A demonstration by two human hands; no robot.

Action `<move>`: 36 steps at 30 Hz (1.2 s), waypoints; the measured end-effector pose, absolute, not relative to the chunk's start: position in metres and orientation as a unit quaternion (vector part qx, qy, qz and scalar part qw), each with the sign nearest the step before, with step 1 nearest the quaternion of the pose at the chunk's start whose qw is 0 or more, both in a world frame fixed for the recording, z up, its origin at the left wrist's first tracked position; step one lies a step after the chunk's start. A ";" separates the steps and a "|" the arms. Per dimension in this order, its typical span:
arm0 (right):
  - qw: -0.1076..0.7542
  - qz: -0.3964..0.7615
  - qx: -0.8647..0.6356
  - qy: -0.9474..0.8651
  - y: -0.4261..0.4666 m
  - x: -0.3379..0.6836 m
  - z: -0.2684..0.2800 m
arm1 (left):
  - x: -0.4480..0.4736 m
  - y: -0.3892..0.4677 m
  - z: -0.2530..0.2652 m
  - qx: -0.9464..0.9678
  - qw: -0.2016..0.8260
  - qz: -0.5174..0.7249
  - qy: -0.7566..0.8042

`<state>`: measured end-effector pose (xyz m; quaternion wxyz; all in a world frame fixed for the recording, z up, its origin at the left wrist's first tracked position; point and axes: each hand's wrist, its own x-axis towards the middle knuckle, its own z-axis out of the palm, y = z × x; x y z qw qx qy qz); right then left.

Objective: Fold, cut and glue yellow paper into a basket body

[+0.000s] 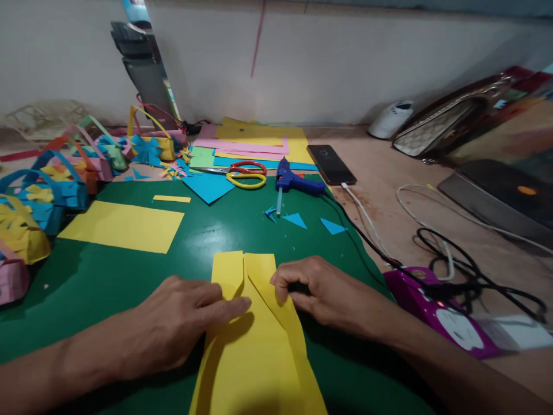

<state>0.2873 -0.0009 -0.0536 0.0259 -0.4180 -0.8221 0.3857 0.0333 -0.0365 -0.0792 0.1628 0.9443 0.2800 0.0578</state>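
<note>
A folded sheet of yellow paper (259, 357) runs toward me on the green mat, its side flaps folded inward at the far end. My left hand (173, 323) is closed at the left flap, one digit stretched across the paper and the others curled. On the opposite side, my right hand (319, 291) pinches the right flap, which is partly raised. A dark patch shows between its fingers; I cannot make out whether it is an object or shadow. Beyond the sheet lie a blue glue gun (298, 180) and red-and-yellow-handled scissors (246, 173).
Small paper baskets (78, 190) line the left side. A flat yellow sheet (125, 226) lies on the green mat (207, 222). Coloured papers (268, 138), a phone (332, 164), a purple power strip (440, 314), tangled cables and a handbag (444, 124) stand behind and right.
</note>
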 end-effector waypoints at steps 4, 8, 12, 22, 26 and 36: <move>0.031 0.379 -0.420 -0.824 -0.002 0.286 -0.053 | 0.037 -0.025 -0.083 0.943 0.167 0.073 0.279; 0.031 0.385 -0.419 -0.822 -0.002 0.286 -0.052 | 0.024 -0.028 -0.097 0.915 0.201 0.207 0.283; 0.026 0.389 -0.428 -0.816 0.000 0.287 -0.054 | 0.012 -0.035 -0.106 0.861 0.254 0.317 0.306; 0.028 0.395 -0.432 -0.810 0.002 0.287 -0.058 | 0.012 -0.036 -0.097 0.832 0.242 0.348 0.358; 0.034 0.396 -0.429 -0.811 0.002 0.287 -0.058 | 0.013 -0.034 -0.099 0.831 0.244 0.355 0.351; 0.028 0.385 -0.424 -0.819 0.000 0.285 -0.055 | 0.026 -0.027 -0.111 0.898 0.148 0.289 0.298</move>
